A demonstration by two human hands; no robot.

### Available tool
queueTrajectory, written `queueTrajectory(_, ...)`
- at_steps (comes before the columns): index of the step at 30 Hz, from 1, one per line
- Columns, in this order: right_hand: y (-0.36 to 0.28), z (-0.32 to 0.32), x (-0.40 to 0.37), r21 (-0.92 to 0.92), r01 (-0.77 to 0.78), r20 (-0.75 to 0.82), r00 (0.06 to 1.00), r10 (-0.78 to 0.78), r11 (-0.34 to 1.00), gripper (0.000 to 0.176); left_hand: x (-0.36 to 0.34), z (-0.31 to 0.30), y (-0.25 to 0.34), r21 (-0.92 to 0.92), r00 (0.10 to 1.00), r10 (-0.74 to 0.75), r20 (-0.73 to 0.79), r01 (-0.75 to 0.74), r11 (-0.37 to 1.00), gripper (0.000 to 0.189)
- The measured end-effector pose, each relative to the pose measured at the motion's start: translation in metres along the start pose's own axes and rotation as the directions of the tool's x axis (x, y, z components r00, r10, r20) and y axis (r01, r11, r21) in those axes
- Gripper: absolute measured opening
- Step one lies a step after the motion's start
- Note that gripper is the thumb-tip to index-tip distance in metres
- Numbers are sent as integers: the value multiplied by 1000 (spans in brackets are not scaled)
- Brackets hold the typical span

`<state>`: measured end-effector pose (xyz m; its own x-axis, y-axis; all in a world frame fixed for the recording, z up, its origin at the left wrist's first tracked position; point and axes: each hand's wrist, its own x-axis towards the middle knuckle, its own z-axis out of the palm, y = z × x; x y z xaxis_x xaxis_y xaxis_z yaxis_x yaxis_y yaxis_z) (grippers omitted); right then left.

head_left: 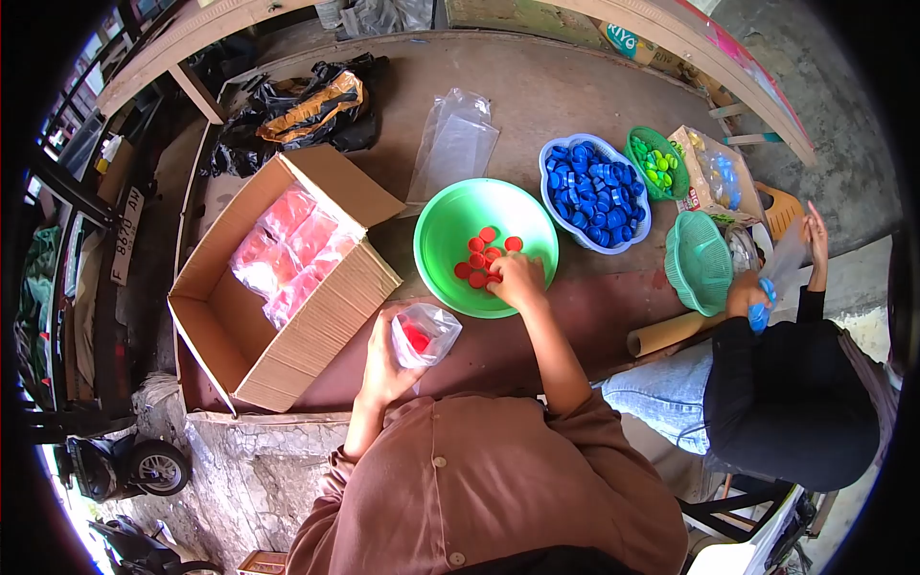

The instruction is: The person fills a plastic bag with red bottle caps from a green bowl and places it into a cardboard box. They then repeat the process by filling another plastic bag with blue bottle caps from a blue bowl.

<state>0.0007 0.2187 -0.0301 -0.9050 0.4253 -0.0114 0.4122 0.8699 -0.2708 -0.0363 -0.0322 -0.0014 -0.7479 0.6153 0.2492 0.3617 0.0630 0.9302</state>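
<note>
Head view, looking down past a brown shirt.

Left hand: clenched on the neck of a small clear plastic bag, held up just above the tabletop. Something red sits low inside the bag, but separate pieces cannot be made out.

Right hand: reaching forward into the green bowl, with its fingers curled down onto the near edge of a loose patch of red caps. Whether a cap is actually pinched cannot be told, since the fingers cover it.

The bowl is just beyond the bag, and bowl and bag lie between the two hands.

Outboard of the left hand is an open cardboard box packed with pink packets.

Beyond and outboard of the right hand is a blue tub full of blue caps.

Further out still is a green basket — a co-worker's hand in a black sleeve is just beside it.
</note>
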Motion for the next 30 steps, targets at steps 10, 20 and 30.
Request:
queueTrajectory(10, -13, -22, -7, 581, 197, -310, 951, -9, 790, 3, 0, 0, -3, 22, 1000, 3, -10, -3, 1000, 64)
queueTrajectory(20, -87, -67, -43, 453, 599, -331, 800, -500, 660, 11, 3, 6, 2, -43, 999, -38, -1, 38, 998, 63)
queueTrajectory(30, 20, -3, 22, -273, 135, 49, 991, -127, 953, 11, 2, 1, 4, 46, 1000, -10, -2, 10, 999, 63)
